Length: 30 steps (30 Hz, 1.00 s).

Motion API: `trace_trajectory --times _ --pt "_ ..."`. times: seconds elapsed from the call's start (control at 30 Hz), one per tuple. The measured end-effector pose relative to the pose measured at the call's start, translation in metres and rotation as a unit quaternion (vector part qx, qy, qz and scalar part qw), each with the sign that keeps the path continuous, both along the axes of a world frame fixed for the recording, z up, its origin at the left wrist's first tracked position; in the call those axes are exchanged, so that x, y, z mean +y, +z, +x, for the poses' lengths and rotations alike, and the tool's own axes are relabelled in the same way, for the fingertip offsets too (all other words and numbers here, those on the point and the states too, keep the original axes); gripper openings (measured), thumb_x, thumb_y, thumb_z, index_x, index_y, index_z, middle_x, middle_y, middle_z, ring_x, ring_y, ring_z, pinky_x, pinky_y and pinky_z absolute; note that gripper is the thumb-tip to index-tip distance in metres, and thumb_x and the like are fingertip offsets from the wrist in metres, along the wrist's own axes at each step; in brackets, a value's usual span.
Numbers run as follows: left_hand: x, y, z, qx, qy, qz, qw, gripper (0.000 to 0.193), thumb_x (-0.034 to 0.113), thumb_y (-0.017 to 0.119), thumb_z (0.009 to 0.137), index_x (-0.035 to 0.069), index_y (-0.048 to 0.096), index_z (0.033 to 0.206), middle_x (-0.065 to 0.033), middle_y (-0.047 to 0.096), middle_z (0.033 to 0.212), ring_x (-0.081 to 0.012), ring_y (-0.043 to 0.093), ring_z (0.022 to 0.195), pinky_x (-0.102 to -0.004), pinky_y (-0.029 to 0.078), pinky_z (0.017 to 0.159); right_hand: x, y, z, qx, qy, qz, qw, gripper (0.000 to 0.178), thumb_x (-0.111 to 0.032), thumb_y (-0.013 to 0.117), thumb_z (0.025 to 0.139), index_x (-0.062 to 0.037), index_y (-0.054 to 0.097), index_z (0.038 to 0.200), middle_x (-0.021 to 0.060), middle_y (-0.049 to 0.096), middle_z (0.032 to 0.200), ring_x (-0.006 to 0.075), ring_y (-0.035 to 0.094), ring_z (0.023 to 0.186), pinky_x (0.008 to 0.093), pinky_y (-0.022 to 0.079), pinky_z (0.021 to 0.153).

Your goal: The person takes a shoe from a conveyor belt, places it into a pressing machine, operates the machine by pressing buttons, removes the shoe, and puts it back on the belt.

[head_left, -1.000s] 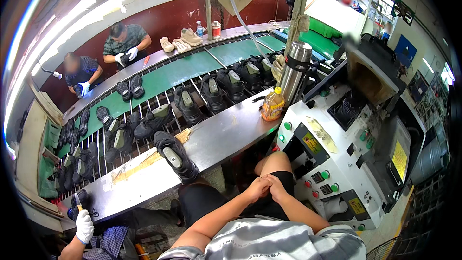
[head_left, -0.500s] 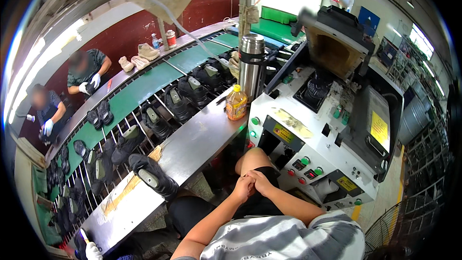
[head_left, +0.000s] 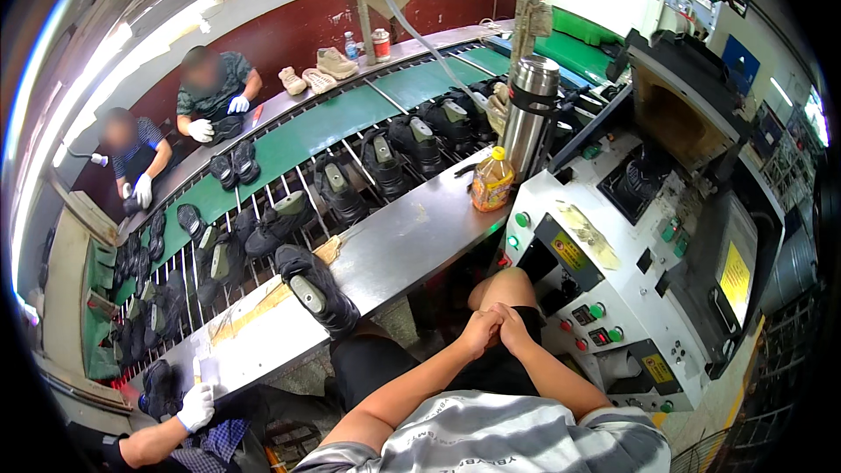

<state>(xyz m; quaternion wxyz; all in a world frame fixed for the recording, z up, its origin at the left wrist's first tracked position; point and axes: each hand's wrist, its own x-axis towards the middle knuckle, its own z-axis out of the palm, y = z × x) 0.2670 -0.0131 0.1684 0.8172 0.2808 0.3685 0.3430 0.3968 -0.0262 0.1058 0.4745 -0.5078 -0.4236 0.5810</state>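
Observation:
My left hand and my right hand are clasped together over my lap, fingers closed against each other. No object shows between them. To their left, a black shoe with a grey-green piece in its opening lies at the near edge of the metal bench. Right of my hands stands a white machine with green and red buttons. Its raised lid exposes a black shoe in a recess.
Rows of black shoes rest on the rollers beside a green belt. A steel thermos and a juice bottle stand by the machine. Lower left, a co-worker's gloved hand holds a brush. Two co-workers sit across the belt.
The view has swung left, so the scene sits farther right. More of the lower-left co-worker's arm shows. One far co-worker's gloved hands have moved apart. My hands remain clasped.

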Motion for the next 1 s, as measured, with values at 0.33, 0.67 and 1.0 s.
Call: trace_trajectory --times 0.33,0.67,1.0 --pt "0.045 -0.039 0.002 0.209 0.048 0.249 0.944 0.03 0.015 0.056 0.084 0.004 0.055 0.057 0.0021 0.043 0.05 -0.01 0.041 0.045 -0.0312 0.03 0.041 0.026 0.055 0.017 -0.173 -0.1 0.093 0.975 0.017 -0.016 0.057 0.095 -0.0036 0.057 0.083 -0.0015 0.051 0.073 0.0052 0.047 0.071 0.023 0.04 0.064" --pt "0.167 -0.101 -0.127 0.727 0.164 0.324 0.583 0.033 0.032 0.056 0.082 0.005 0.071 0.068 -0.0178 0.063 0.062 -0.0379 0.062 0.057 -0.0476 0.049 0.056 0.207 0.177 0.263 -0.624 -0.444 0.201 0.611 0.055 -0.026 0.071 0.073 -0.0087 0.051 0.121 0.0176 0.057 0.111 0.0375 0.054 0.107 0.045 0.045 0.091" --pt "0.161 -0.092 -0.116 0.734 0.19 0.333 0.56 0.03 0.03 0.059 0.078 0.007 0.069 0.062 -0.0158 0.062 0.059 -0.0362 0.061 0.055 -0.0448 0.048 0.054 0.253 0.218 0.366 -0.468 -0.479 -0.306 0.677 0.113 -0.055 0.072 0.067 -0.0107 0.014 0.153 0.0281 0.045 0.141 0.0392 0.044 0.132 0.0456 0.037 0.109"
